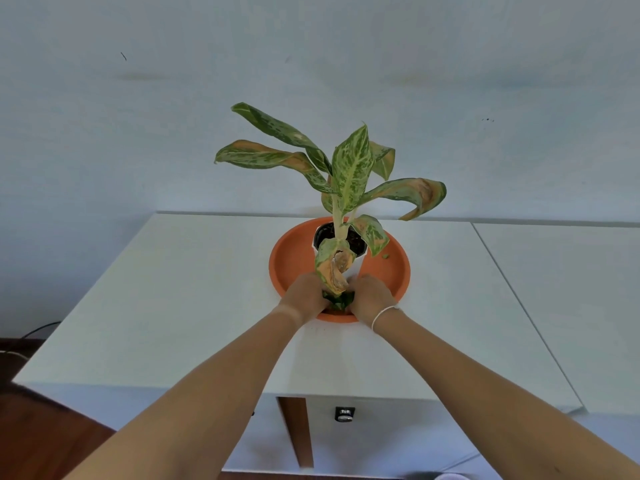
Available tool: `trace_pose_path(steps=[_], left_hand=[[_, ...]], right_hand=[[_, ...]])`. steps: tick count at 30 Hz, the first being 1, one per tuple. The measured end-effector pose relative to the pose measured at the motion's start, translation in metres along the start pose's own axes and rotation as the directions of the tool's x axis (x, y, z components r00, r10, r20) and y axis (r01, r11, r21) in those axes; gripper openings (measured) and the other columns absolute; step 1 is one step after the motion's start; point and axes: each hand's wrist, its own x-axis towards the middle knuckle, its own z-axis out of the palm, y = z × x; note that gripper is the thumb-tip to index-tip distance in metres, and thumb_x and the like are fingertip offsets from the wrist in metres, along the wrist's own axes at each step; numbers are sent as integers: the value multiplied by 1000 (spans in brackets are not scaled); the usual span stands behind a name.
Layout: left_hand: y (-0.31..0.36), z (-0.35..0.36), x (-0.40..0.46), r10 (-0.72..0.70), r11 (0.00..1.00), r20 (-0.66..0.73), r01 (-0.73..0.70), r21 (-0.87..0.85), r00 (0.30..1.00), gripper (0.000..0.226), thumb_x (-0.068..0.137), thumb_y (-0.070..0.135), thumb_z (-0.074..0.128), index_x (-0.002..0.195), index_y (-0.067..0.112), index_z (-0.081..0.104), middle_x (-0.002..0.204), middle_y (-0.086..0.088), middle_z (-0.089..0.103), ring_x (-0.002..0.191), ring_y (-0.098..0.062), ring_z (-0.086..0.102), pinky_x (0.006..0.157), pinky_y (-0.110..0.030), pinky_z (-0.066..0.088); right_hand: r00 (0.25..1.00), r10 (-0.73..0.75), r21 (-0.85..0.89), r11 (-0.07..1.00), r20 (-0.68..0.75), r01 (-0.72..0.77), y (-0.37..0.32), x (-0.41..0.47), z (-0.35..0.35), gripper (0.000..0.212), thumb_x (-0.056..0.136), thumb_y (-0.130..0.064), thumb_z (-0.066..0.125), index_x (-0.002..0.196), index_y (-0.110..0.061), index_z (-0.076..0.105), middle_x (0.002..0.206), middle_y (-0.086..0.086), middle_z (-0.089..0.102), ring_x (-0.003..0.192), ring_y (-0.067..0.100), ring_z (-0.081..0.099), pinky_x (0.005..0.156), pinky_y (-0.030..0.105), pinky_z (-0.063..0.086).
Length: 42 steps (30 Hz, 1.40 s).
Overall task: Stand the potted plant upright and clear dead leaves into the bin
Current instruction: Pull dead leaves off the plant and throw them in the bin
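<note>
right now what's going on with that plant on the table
A person is working on a potted plant that stands upright in its pot on an orange saucer on a white table. Both hands are at the near edge of the saucer: the left hand and right hand close around a bunch of leaves, with a browned, curled leaf hanging between them. Several leaves higher up also have brown patches. No bin is in view.

two bare forearms, no sleeves, thin white string bracelet [382,312] around the right wrist
</note>
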Motion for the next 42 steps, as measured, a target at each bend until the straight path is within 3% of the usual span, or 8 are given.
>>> trace_pose_path(steps=[9,14,16,20,24,29,37,42], left_hand=[[7,-7,-11,38,999,-8,-38,24,999,24,92,0,46,103,0,68,103,-18,68,70,-15,49,46,-12,33],[3,-13,-8,-38,980,-45,29,-197,998,19,91,5,54,101,-3,67,84,-10,62,74,-16,50,47,-9,32],[2,-17,-9,-90,942,-26,76,-327,996,19,90,5,56,100,-8,67,65,-2,53,59,-12,45,40,-8,32],[-2,-23,-5,-199,688,129,233,-687,971,18,94,2,49,101,-2,64,77,-6,58,65,-11,50,56,-16,44],[5,-28,-12,-302,326,240,336,-884,923,36,93,-6,30,65,11,45,64,-4,40,56,-13,34,53,-21,31],[3,-29,-23,-385,130,238,307,-943,892,29,80,0,22,59,12,38,53,0,36,47,-12,24,41,-18,21],[-1,-32,-22,-314,134,310,365,-921,897,49,85,53,45,53,18,31,51,6,24,37,-8,19,32,-13,15],[2,-30,-22,-312,228,237,314,-922,920,29,86,18,45,58,15,39,59,1,36,47,-9,31,32,-13,27]], right_hand=[[1000,15,137,990,14,-17,4,3,7,33,90,-1,42,102,-1,73,106,13,72,84,25,60,68,28,41],[984,175,507,845,43,-172,16,3,-7,22,87,-4,58,104,2,72,91,12,66,82,22,54,63,25,43],[962,241,718,648,125,-255,22,2,-13,28,86,-4,63,111,8,66,94,16,62,82,22,52,66,27,45],[930,131,924,-223,345,-311,22,-7,-23,18,91,11,48,106,12,59,87,11,59,72,17,55,49,17,54],[904,57,794,-505,423,-339,22,-15,-31,21,96,8,39,84,0,54,84,10,54,71,18,50,60,23,46],[888,54,697,-641,458,-321,20,-25,-29,26,91,-1,24,78,-5,47,75,7,43,60,19,36,55,24,33],[873,79,728,-590,482,-348,31,-22,-24,29,88,-28,38,63,-11,39,60,2,34,38,14,35,30,10,25],[881,99,777,-525,462,-348,40,-17,-23,26,92,-16,44,67,-12,37,63,1,34,25,10,35,26,11,25]])
